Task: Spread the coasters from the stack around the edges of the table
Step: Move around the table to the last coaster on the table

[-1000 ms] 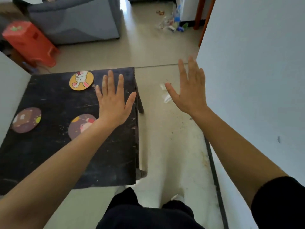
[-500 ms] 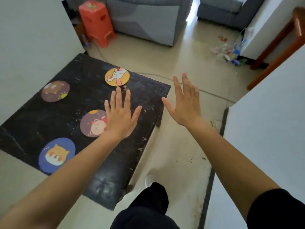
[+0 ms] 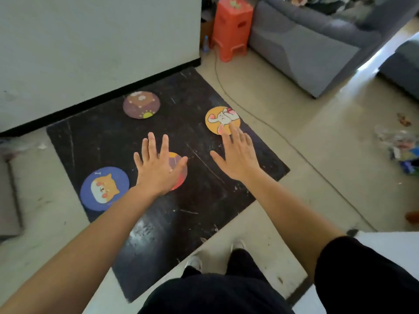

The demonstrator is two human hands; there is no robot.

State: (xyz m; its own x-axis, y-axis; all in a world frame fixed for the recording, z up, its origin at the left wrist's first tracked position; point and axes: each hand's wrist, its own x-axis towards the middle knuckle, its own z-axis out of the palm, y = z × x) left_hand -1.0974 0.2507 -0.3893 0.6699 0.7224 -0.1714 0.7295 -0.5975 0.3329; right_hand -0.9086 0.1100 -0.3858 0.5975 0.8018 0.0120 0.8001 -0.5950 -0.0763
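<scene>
Several round coasters lie on a low black table [image 3: 204,200]. A brown one [image 3: 141,104] sits near the wall edge, a yellow rabbit one [image 3: 221,118] at the right edge, a blue dog one [image 3: 104,188] at the left edge. My left hand [image 3: 158,166] hovers flat with fingers apart over a purple coaster [image 3: 179,169] in the middle, hiding most of it. My right hand [image 3: 238,157] is spread over the table, its fingertips overlapping the yellow coaster's near rim. Neither hand holds anything.
A white wall [image 3: 90,53] borders the table's far left side. An orange plastic stool [image 3: 233,26] and a grey sofa [image 3: 317,46] stand beyond. A cable [image 3: 283,141] runs across the floor on the right, with litter [image 3: 401,146] further right. My shoes [image 3: 195,261] are by the near edge.
The view has swung so the whole table is under my hands. My right hand moved from over the floor to above the table; my left now covers the purple coaster.
</scene>
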